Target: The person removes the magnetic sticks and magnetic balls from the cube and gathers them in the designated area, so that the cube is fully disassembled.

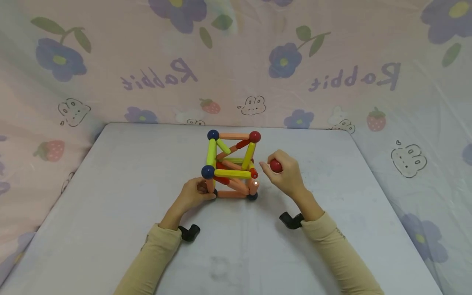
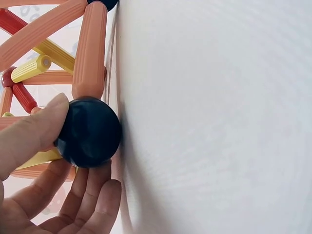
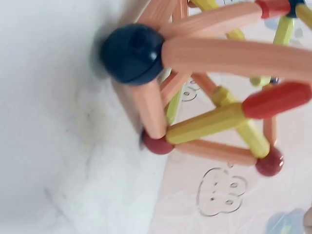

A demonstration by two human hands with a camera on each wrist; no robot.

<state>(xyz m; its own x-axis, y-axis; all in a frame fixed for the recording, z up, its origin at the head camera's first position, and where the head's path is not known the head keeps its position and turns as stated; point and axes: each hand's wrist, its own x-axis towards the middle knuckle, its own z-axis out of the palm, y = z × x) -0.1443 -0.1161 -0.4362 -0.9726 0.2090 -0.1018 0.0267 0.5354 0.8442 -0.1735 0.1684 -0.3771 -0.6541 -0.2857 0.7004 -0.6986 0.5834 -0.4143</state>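
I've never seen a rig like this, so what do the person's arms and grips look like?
The left sleeve and right sleeve are khaki, with small dark markings near their ends. Beside each juts a black, elbow-shaped fitting. The left grip and right grip are bare, without gloves.

Mirrored purple "Rabbit" [image 1: 159,78] appears twice on the flowered cloth [image 1: 236,53].

Dim and soft in the head view, brighter from both wrists; faintly shadowed on the worktop [image 1: 239,229]; slightly blurred from the right wrist, glinting on a red ball [image 3: 269,162].
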